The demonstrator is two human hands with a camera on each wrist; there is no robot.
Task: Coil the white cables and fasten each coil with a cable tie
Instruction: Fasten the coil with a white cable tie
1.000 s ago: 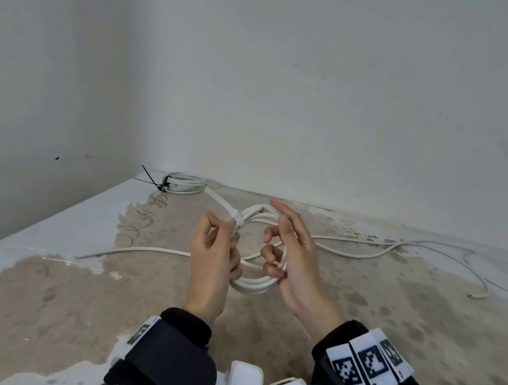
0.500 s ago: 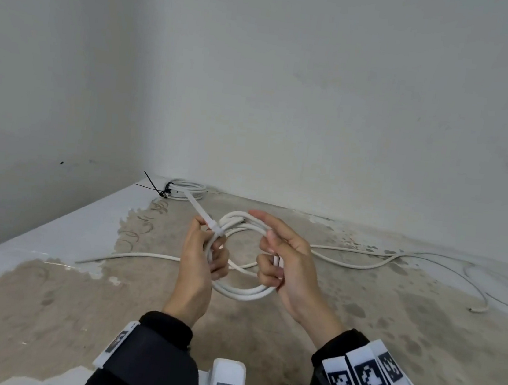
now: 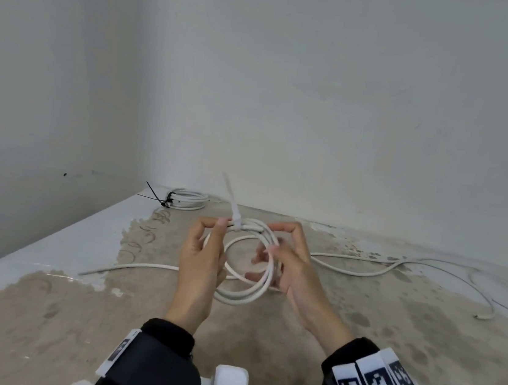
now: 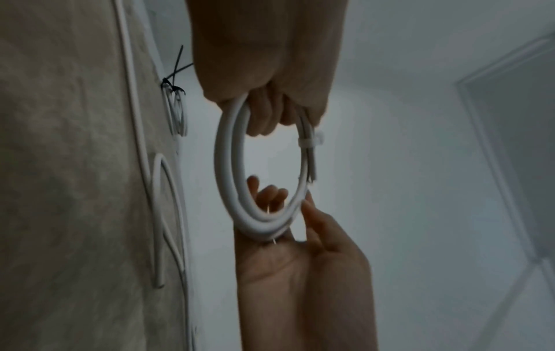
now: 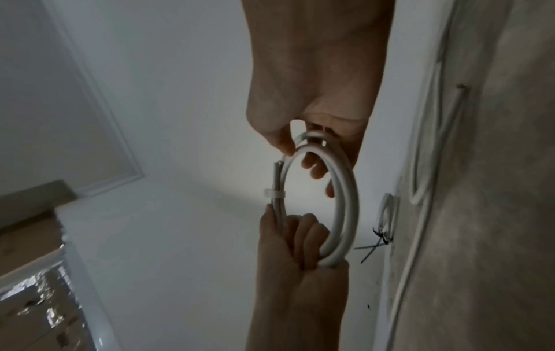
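A white cable coil (image 3: 239, 297) hangs in the air between both hands above the table. A white cable tie (image 3: 236, 219) wraps the coil's top, and its tail stands straight up. My left hand (image 3: 221, 225) pinches the coil just left of the tie; in the left wrist view its fingers (image 4: 264, 114) curl round the coil (image 4: 228, 166). My right hand (image 3: 271, 245) holds the coil's right side between thumb and fingers. The right wrist view shows the coil (image 5: 348, 194), the tie (image 5: 275, 193) and a cut cable end beside it.
A second white coil (image 3: 187, 200), bound with a black cable tie, lies in the back left corner. Loose white cables (image 3: 364, 271) trail across the worn beige table (image 3: 40, 310), one (image 3: 141, 266) passing under my hands. Walls close the left and back.
The coil has turned to face me more openly and the tie's tail has swung from leaning left to upright. My right fingers have loosened from a curled grip to a lighter fingertip hold.
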